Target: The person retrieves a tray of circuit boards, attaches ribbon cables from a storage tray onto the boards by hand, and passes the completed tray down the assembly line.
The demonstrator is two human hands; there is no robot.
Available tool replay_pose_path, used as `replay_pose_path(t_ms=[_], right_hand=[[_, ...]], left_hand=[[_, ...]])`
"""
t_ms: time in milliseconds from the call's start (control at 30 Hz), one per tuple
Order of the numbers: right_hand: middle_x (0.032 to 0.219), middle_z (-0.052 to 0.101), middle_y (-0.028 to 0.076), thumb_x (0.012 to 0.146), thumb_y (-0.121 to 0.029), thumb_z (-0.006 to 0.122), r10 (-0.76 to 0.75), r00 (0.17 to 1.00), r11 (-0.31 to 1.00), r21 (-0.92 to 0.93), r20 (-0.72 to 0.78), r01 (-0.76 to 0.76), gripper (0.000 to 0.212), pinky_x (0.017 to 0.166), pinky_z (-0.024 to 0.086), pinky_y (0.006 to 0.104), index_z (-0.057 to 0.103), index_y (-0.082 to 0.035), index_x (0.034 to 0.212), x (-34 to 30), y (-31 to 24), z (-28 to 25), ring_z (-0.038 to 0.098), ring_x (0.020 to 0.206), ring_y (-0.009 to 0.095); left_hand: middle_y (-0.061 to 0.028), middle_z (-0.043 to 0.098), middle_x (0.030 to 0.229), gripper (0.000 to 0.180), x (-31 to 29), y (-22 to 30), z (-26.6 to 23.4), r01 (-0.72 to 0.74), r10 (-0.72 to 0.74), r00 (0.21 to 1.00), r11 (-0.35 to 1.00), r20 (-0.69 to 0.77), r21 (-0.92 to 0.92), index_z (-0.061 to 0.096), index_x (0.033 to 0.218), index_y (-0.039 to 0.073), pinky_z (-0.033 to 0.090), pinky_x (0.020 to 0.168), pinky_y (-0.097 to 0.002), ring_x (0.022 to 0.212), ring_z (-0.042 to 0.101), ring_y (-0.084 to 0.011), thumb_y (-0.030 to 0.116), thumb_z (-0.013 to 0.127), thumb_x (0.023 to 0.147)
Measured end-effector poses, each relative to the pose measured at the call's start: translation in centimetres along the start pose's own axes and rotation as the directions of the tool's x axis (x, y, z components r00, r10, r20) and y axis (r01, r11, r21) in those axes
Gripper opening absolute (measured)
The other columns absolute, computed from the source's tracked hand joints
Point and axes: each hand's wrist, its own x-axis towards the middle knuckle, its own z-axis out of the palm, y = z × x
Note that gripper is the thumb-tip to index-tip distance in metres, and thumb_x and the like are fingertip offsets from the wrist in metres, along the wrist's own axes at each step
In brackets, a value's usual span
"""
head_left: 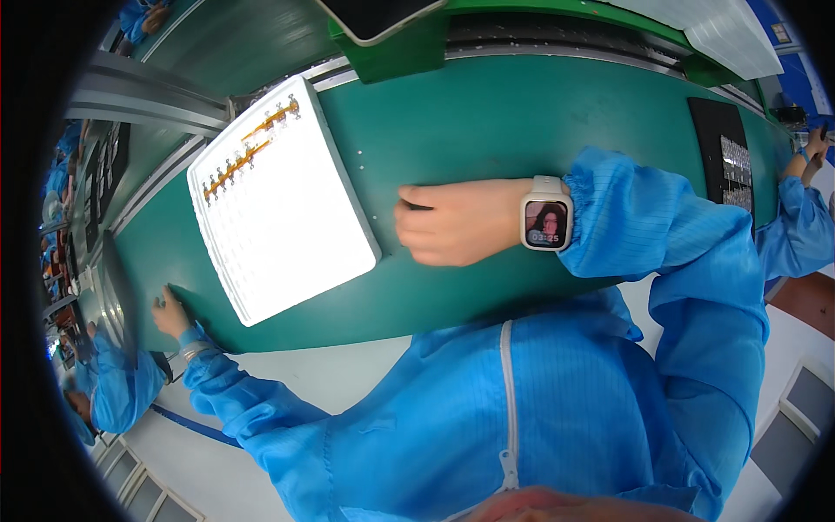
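My right hand (457,222) rests over the green table mat with its fingers curled in and closed. Whatever the fingers hold, if anything, is hidden. A white tray (296,235) lies tilted on the mat to the left of that hand, apart from it. Along its upper left part runs a row of small orange and metal strip pieces (235,170); the rest of its surface shows faint slots. Farther left, near the table's front edge, is my left hand (171,315), small in view, its fingers apart and no object visible in them.
A dark-screened device (383,17) sits on a green stand (391,61) at the far edge. Tiny white bits (361,165) dot the mat beside the tray. A black tray (718,148) with metal pieces lies at the right. Co-workers in blue sleeves sit at both sides.
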Motion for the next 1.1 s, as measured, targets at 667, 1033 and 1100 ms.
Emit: replay_pose_path(t_ms=[667, 1033, 1100], right_hand=[[0.134, 0.045, 0.023, 0.060, 0.002, 0.055, 0.522, 0.829, 0.683, 0.482, 0.203, -0.548, 0.055, 0.106, 0.033, 0.0518, 0.057, 0.000, 0.115, 0.2, 0.6, -0.4, 0.042, 0.127, 0.039], [0.130, 0.049, 0.023, 0.060, 0.001, 0.053, 0.535, 0.814, 0.658, 0.493, 0.227, -0.570, 0.050, 0.103, 0.035, 0.0541, 0.059, -0.001, 0.110, -0.1, 1.0, 0.6, 0.046, 0.123, 0.038], [0.129, 0.049, 0.023, 0.060, 0.001, 0.053, 0.533, 0.813, 0.654, 0.496, 0.234, -0.572, 0.050, 0.103, 0.035, 0.0541, 0.059, -0.001, 0.110, -0.2, 1.0, 0.5, 0.046, 0.123, 0.038]], left_hand=[[-0.0134, 0.057, 0.111, 0.063, 6.0, -3.1, -1.4, 0.107, 0.094, 0.918, 0.877, -0.385, 0.469, 0.057, 0.113, 0.011, 0.050, 0.078, -0.0469, 0.100, 0.055, -0.0350, 0.062, 0.061, 0.077], [-0.0131, 0.057, 0.094, 0.046, 8.9, -5.4, -1.2, 0.161, 0.123, 0.905, 0.787, -0.407, 0.596, 0.059, 0.098, 0.014, 0.050, 0.067, -0.0462, 0.091, 0.057, -0.0357, 0.056, 0.062, 0.079], [-0.0128, 0.057, 0.094, 0.040, 9.5, -5.7, -1.4, 0.117, 0.165, 0.917, 0.760, -0.364, 0.639, 0.059, 0.094, 0.013, 0.050, 0.067, -0.0451, 0.091, 0.057, -0.0341, 0.050, 0.064, 0.080]])
